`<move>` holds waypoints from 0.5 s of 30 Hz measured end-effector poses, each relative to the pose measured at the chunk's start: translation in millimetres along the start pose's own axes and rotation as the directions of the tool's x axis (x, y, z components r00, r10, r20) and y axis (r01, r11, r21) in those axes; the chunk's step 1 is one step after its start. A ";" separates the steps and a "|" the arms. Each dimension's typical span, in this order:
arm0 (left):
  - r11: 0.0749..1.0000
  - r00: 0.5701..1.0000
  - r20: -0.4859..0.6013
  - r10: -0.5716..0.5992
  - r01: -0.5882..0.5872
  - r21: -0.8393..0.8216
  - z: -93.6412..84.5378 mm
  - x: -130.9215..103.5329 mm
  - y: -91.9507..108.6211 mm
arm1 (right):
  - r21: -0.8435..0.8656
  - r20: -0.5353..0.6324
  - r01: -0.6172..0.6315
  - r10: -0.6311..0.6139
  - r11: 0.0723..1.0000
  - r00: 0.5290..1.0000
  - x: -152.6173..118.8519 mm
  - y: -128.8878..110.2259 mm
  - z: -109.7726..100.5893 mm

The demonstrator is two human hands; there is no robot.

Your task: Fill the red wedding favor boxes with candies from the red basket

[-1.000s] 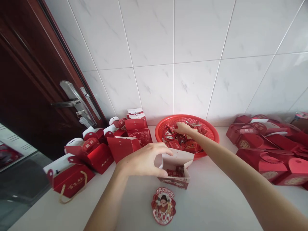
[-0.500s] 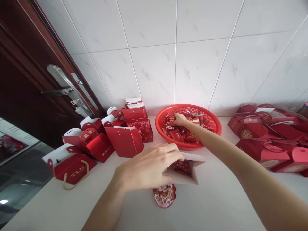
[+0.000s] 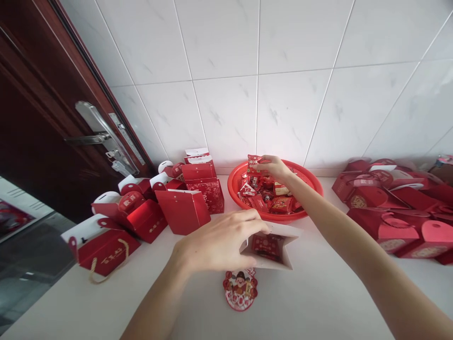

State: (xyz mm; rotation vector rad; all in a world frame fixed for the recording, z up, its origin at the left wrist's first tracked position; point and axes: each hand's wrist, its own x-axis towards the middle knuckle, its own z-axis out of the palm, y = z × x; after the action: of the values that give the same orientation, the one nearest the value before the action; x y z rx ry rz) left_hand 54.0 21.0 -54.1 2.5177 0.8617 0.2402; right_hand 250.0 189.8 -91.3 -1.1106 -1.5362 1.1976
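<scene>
My left hand is closed on the left side of an upright box whose top gapes, with red packets showing inside. Above the red basket, my right hand pinches a small red packet. Many wrapped sweets in red, white and cream fill the basket. A round card with a cartoon figure lies on the table just below the box, close to my left hand.
Several red boxes stand at the left, one with a rope handle. More red boxes crowd the right side. Behind the white table rises a tiled wall. A dark door with a metal handle is at the left.
My right hand has risen from among the sweets and now holds a red packet. The left hand keeps its hold on the box. The view has shifted slightly.
</scene>
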 end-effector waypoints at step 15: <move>0.994 0.998 0.024 -0.053 0.050 0.095 9.2 9.9 1.3 | 0.278 0.179 0.378 -0.434 0.883 0.883 -167.0 -37.4 -52.6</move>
State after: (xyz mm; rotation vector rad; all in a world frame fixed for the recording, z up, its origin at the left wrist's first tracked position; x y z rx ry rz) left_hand 65.3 22.8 -61.4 2.5750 0.9462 0.1520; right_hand 333.2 33.7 -64.1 -0.4621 -1.6523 1.2033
